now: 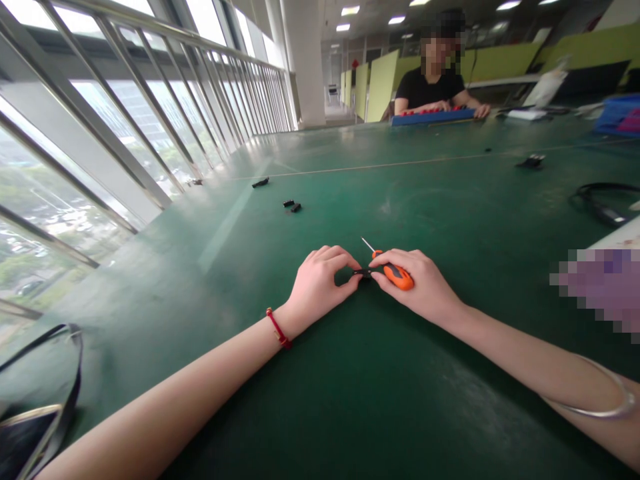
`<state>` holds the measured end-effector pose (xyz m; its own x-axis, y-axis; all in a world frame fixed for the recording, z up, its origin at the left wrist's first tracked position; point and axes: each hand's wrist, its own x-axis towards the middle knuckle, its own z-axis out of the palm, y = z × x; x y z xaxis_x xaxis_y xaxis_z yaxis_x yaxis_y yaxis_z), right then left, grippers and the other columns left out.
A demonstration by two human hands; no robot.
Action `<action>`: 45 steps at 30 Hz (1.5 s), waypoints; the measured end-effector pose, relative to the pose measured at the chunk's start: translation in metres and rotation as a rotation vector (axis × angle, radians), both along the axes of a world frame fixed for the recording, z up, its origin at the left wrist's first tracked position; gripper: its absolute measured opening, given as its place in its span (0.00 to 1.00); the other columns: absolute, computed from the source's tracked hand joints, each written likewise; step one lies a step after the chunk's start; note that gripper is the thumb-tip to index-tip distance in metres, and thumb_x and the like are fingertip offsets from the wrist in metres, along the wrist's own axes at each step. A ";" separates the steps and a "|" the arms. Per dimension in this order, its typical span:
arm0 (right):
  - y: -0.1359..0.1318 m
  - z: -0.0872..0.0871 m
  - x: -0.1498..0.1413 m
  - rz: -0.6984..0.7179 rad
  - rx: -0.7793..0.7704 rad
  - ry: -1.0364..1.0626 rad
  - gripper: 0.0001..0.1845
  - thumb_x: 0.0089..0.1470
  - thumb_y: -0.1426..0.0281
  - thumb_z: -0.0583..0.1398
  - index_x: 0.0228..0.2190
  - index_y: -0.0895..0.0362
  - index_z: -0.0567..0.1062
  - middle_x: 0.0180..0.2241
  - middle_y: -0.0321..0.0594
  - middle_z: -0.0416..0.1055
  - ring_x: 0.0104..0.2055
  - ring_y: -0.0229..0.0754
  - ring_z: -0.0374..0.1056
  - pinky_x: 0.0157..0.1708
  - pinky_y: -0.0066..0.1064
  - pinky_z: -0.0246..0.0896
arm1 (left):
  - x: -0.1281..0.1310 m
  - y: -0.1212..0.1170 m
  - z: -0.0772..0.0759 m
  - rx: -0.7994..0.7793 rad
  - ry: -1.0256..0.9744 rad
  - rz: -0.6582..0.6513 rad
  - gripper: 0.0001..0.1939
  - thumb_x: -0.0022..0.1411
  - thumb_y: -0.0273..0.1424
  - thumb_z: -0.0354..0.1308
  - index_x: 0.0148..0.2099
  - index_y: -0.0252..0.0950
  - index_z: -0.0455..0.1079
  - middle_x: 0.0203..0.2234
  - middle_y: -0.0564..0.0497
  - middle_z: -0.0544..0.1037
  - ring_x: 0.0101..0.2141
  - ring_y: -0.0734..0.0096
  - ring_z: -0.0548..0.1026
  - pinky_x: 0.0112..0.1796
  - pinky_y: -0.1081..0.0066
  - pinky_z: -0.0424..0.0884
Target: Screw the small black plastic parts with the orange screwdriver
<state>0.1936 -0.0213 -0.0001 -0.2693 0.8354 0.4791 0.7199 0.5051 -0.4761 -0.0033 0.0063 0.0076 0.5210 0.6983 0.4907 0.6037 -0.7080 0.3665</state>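
Between my two hands is a small black part (364,273), low over the green table (280,400); its exact kind is too small to make out. My left hand (325,277) pinches its left end between thumb and fingertips. With thumb and forefinger, my right hand (425,283) grips the other end. A screwdriver (399,276) with an orange and dark handle is tucked in the right palm, its thin shaft pointing up and to the left, away from the black part.
Several small black pieces (295,207) lie further up the table. At the right are a black cable (600,203) and a blue bin (617,117). A phone (30,433) and a strap lie lower left. Across the table, a person (430,90) sits behind a blue tray (433,118). Railings line the left.
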 end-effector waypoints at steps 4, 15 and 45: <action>0.003 -0.001 0.004 -0.058 -0.010 0.037 0.04 0.51 0.71 0.58 0.32 0.53 0.72 0.37 0.37 0.76 0.36 0.43 0.71 0.40 0.35 0.60 | -0.003 0.001 0.002 -0.060 -0.006 -0.067 0.04 0.56 0.30 0.57 0.34 0.38 0.72 0.36 0.52 0.76 0.38 0.68 0.72 0.42 0.66 0.66; 0.006 -0.004 0.005 -0.057 -0.032 -0.001 0.06 0.50 0.71 0.58 0.33 0.53 0.73 0.37 0.37 0.76 0.36 0.44 0.70 0.41 0.36 0.60 | -0.002 0.002 0.001 -0.117 0.092 -0.141 0.03 0.56 0.30 0.58 0.34 0.38 0.72 0.39 0.52 0.77 0.41 0.67 0.73 0.46 0.65 0.67; 0.003 -0.004 0.002 -0.029 -0.044 -0.046 0.06 0.50 0.72 0.58 0.33 0.53 0.73 0.36 0.37 0.76 0.34 0.43 0.71 0.39 0.37 0.62 | -0.236 -0.042 0.032 -0.326 0.014 0.998 0.15 0.50 0.44 0.60 0.37 0.40 0.73 0.40 0.53 0.78 0.39 0.62 0.75 0.40 0.70 0.67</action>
<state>0.1957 -0.0180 -0.0037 -0.2653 0.8633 0.4292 0.7554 0.4628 -0.4639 -0.2397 -0.0360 0.0397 -0.3597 0.9113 0.2003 0.8646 0.2449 0.4387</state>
